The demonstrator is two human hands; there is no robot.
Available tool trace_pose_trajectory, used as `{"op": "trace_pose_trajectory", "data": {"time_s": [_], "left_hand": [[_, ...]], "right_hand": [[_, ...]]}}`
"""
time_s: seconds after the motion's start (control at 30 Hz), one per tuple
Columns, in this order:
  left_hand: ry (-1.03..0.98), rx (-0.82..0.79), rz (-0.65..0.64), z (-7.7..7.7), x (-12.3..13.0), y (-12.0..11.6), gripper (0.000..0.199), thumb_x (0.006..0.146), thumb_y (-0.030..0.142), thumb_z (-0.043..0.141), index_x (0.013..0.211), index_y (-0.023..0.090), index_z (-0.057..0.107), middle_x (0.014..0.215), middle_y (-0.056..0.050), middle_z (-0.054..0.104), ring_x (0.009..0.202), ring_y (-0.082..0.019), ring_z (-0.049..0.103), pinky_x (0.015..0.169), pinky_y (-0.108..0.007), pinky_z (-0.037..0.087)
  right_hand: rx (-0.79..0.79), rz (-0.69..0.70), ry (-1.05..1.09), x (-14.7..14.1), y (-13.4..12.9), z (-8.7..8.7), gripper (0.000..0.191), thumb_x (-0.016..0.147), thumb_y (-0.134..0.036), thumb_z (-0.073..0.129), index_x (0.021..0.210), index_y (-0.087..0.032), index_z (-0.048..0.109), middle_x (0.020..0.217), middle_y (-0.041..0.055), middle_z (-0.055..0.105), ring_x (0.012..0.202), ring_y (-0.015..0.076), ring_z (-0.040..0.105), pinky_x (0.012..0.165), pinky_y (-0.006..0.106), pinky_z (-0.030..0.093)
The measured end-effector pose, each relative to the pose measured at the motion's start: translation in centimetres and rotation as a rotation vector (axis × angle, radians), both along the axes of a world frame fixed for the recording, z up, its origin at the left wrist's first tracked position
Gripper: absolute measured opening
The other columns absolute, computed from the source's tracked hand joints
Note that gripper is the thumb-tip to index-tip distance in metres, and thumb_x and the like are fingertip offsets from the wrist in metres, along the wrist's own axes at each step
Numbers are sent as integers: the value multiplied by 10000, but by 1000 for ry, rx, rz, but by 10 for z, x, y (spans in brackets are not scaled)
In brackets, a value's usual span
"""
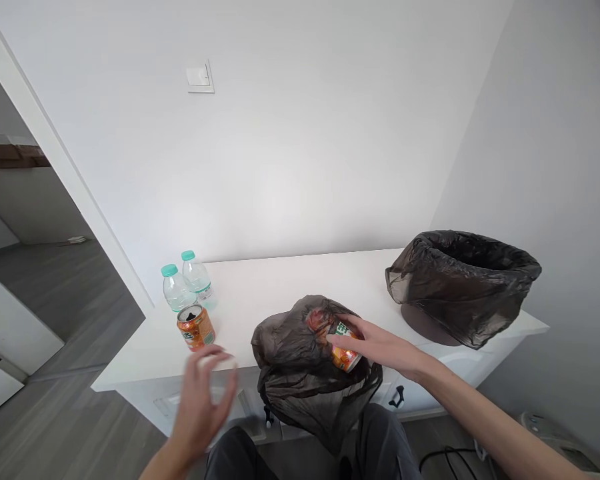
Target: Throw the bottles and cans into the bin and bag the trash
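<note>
My right hand (375, 343) is closed around an orange drink can (347, 353) at the mouth of a thin black plastic bag (293, 343). The bag lies over the front edge of the white cabinet top, and part of it hangs down; something reddish shows through it beside my fingers. My left hand (203, 397), slightly blurred, has its fingers apart and holds nothing. Just beyond it a second orange can (196, 328) stands upright with its top open. Behind that can are two clear plastic bottles with green caps, a nearer bottle (177, 290) and a farther bottle (197, 275).
A bin lined with a black bag (460, 280) stands on the right end of the white cabinet top (275, 280). The wall rises directly behind, with a light switch (199, 76). Dark cabinet handles (397, 397) jut from the front, above my knees. Black cables (447, 455) lie on the floor.
</note>
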State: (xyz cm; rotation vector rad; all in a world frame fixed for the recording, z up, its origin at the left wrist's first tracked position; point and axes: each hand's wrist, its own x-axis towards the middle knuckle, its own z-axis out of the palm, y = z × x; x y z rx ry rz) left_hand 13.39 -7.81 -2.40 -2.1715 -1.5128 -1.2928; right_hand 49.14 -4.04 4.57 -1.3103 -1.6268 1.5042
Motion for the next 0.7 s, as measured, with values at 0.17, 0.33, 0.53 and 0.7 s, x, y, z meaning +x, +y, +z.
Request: {"op": "trace_pose_trajectory", "data": {"time_s": [0.17, 0.33, 0.53, 0.7], "left_hand": [[385, -381, -615, 18, 71, -18, 504, 983, 255, 577, 1469, 289, 449, 1404, -94, 622, 1320, -237, 572, 1108, -396, 504], [313, -273, -403, 31, 99, 31, 557, 992, 290, 555, 1516, 213, 383, 1424, -160, 574, 1333, -313, 544, 1131, -537, 458], [458, -218, -594, 60, 128, 72, 876, 870, 278, 734, 1602, 260, 252, 1526, -122, 516, 1406, -323, 467, 1159, -517, 414], [492, -231, -634, 59, 132, 79, 715, 911, 365, 726, 1529, 285, 375, 1462, -99, 592, 1337, -290, 555, 1110, -470, 455]], "right_hand": [[-101, -25, 130, -6, 3, -6, 816, 846, -661, 721, 1500, -218, 516, 1473, 98, 613, 1343, 289, 582, 1155, 427, 452], [-110, -46, 198, 5, 3, -8, 724, 862, -644, 719, 1434, -224, 579, 1432, 83, 649, 1320, 278, 604, 1168, 428, 441], [-193, -55, 322, 10, 6, -14, 666, 877, -613, 722, 1369, -184, 595, 1263, 113, 730, 1109, 258, 717, 1023, 419, 560], [-194, 105, 400, 10, 15, -15, 673, 925, -670, 621, 1376, -171, 589, 1239, 114, 731, 1079, 246, 726, 1037, 431, 548]]}}
